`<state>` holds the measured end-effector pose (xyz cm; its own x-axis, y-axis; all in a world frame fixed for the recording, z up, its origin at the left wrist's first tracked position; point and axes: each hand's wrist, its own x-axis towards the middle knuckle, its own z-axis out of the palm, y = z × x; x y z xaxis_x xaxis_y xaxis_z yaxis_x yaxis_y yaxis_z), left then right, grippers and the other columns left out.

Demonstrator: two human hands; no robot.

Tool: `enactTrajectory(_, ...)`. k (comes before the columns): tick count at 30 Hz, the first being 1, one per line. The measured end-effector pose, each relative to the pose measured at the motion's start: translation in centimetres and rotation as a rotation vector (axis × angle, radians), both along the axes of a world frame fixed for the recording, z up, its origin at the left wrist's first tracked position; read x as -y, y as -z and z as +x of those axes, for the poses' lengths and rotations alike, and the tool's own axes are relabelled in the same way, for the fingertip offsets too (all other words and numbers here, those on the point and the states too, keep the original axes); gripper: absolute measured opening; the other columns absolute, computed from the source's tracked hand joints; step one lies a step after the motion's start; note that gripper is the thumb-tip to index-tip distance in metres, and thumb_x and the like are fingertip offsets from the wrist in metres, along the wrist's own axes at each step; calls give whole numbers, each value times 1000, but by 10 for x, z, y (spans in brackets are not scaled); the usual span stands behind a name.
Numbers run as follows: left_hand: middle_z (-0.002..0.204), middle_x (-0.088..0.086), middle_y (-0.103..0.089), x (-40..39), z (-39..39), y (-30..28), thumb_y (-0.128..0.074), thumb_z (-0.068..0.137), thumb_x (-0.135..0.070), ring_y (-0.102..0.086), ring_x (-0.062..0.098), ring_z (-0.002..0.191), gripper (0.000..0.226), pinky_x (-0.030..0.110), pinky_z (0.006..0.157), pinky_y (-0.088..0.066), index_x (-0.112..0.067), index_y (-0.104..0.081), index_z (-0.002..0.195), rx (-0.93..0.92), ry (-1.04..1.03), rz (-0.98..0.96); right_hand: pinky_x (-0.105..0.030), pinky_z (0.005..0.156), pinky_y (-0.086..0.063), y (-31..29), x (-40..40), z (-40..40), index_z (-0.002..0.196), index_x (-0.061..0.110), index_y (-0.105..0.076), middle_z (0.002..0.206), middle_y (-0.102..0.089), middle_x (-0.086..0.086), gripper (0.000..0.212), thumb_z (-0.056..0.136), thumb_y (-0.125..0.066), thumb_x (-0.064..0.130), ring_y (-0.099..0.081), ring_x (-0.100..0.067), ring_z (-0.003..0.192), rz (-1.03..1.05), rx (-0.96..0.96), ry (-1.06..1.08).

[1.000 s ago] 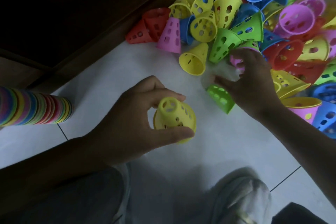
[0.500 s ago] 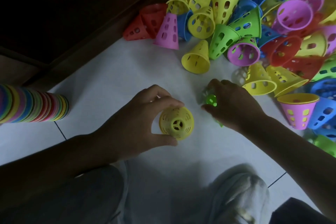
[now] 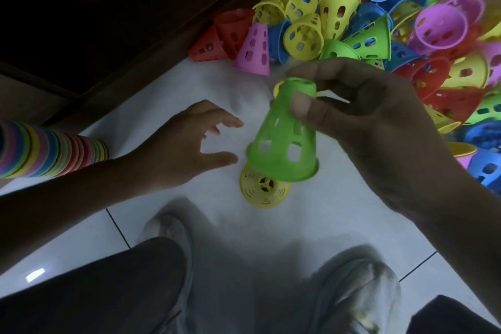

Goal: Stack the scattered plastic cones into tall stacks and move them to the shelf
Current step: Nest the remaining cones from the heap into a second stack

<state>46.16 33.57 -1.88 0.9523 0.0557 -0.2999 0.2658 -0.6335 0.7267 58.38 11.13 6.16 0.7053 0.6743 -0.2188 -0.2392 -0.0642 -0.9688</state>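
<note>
My right hand (image 3: 360, 119) pinches a green perforated cone (image 3: 283, 141) by its narrow top, wide end down, held above a yellow cone (image 3: 264, 190) that stands upright on the white floor. Just left of both cones, my left hand (image 3: 189, 149) hovers with fingers spread and holds nothing. A heap of loose cones (image 3: 379, 22) in yellow, green, blue, pink and red fills the upper right. One long multicoloured stack of cones (image 3: 54, 152) lies on its side at the left edge.
A dark wooden shelf unit (image 3: 135, 22) runs along the upper left, its base against the cone heap. My two grey shoes (image 3: 360, 290) and dark trouser legs fill the bottom of the view on the tiled floor.
My left hand let go of the yellow cone, which now stands on the floor, and drew back left. My right hand lifted the green cone over the yellow one.
</note>
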Motion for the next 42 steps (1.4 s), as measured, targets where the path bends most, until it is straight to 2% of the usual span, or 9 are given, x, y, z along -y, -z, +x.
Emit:
enactTrajectory(3, 115, -21, -53, -1, 8, 3, -78, 78, -37, -59, 3, 103, 46, 25, 86, -51, -57, -51, 109, 26, -6, 7, -25, 78, -57, 1, -3, -9, 100, 11, -68, 96, -75, -1, 34, 68, -78, 15, -74, -17, 87, 88, -107, -95)
enactTrajectory(6, 113, -23, -52, -2, 14, 5, -80, 80, -34, -59, 4, 103, 46, 25, 85, -52, -52, -54, 113, 48, -13, 22, -33, 89, -58, 9, 0, -16, 102, 8, -69, 101, -75, -4, 38, 67, -82, 13, -73, -19, 98, 45, -61, -222)
enactTrajectory(13, 137, 1, -45, -9, 38, 12, -79, 84, -23, -51, 14, 116, 59, 30, 98, -48, -25, -52, 136, 196, -171, 202, -23, 91, -47, 33, 12, -29, 106, 30, -69, 109, -66, 15, 40, 72, -88, 21, -62, -4, 106, -268, 533, -455)
enactTrajectory(18, 145, 11, -36, -30, 65, 22, -81, 82, -19, -43, 12, 117, 65, 2, 93, -36, -17, -51, 139, 262, -237, 344, -25, 97, -45, 60, 13, -42, 124, 37, -57, 125, -56, 21, 61, 72, -86, 21, -50, -2, 120, -351, 648, -545)
enactTrajectory(21, 148, 14, -36, -45, 76, 34, -82, 79, -19, -42, 28, 130, 73, 26, 104, -42, -17, -47, 143, 289, -225, 438, -29, 97, -48, 68, 11, -43, 127, 34, -54, 130, -57, 17, 63, 73, -85, 25, -49, -5, 123, -391, 773, -533)
enactTrajectory(28, 155, 12, -36, -59, 91, 47, -80, 81, -20, -36, 34, 138, 89, 44, 112, -35, -17, -31, 155, 277, -121, 476, -26, 92, -45, 77, 4, -22, 132, 32, -51, 130, -57, 12, 63, 77, -82, 28, -50, -11, 119, -419, 823, -379)
enactTrajectory(34, 155, 16, -38, -59, 96, 51, -84, 77, -25, -41, 35, 138, 99, 48, 114, -37, -13, -25, 156, 252, -89, 505, -28, 90, -45, 77, -5, 3, 134, 32, -49, 129, -55, 11, 59, 82, -77, 32, -50, -10, 116, -495, 808, -284)
enactTrajectory(39, 150, 17, -45, -64, 96, 58, -78, 83, -19, -53, 29, 130, 95, 47, 106, -48, -17, -18, 157, 203, -140, 365, -23, 95, -43, 77, 1, 18, 136, 21, -53, 129, -56, 6, 58, 91, -56, 58, -53, -7, 116, -399, 802, -227)
enactTrajectory(42, 149, 14, -47, -66, 94, 62, -77, 85, -19, -55, 26, 129, 88, 45, 105, -49, -21, -24, 155, 202, -200, 292, -22, 95, -45, 79, 5, 28, 132, 15, -57, 125, -59, 2, 46, 102, -43, 47, -55, -6, 115, -333, 782, -78)
